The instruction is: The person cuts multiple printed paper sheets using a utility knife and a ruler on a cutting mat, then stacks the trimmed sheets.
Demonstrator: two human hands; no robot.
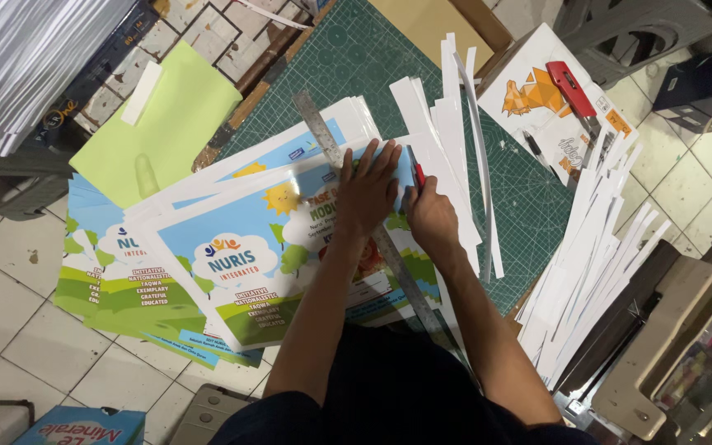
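My left hand [366, 191] presses flat on a long steel ruler [323, 136] that lies diagonally across a stack of printed colour sheets [241, 255]. My right hand [432, 216] is closed around a red utility knife [416, 171], its blade set against the ruler's right edge near the top of the sheet. The sheets rest on a green cutting mat [372, 58]. White paper offcut strips [455, 140] lie just right of the knife.
A light green paper sheet [166, 124] lies at the upper left. A second red cutter [572, 89] sits on a printed white sheet at the upper right. A heap of white strips [595, 264] spreads at right, above tiled floor [10, 305].
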